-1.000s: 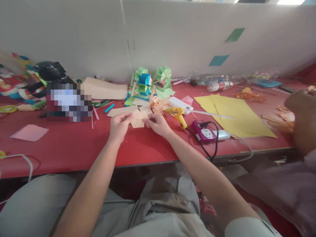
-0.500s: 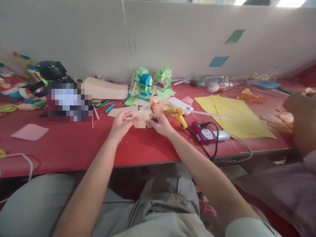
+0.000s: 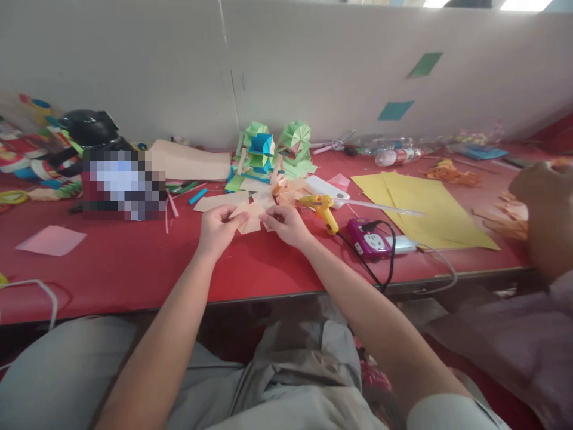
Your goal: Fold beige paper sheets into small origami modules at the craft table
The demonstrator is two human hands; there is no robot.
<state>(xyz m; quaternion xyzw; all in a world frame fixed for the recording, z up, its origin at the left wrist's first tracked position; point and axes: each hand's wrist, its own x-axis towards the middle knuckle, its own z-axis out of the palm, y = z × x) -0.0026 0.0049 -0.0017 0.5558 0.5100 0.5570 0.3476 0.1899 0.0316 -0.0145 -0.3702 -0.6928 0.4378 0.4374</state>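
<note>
Both hands pinch one folded peach paper piece [image 3: 249, 216] between them: left hand [image 3: 216, 230] grips its left edge with thumb and fingers pressed together, right hand [image 3: 286, 226] grips the right end the same way. Piece is held just above the red tabletop [image 3: 134, 263], about mid-width, between near and far edges. Long axis runs roughly left-right between the hands; a triangular flap points down toward the near edge, other pointed tips stick up toward the far edge. Exact fold shape too small to tell.

Just behind the piece lie more peach paper scraps [image 3: 286, 192] and a flat tan sheet [image 3: 219, 201]. Green and blue origami models [image 3: 273, 149] stand near the far edge, centre. Yellow glue gun [image 3: 323, 209] lies just right of the right hand, nozzle pointing left, cord running to a purple power strip [image 3: 369, 237]. Yellow paper sheets [image 3: 425, 209] lie flat toward the right side. Pink square [image 3: 50, 240] lies well apart at left. Another person's arm [image 3: 544, 221] rests at the right edge.
</note>
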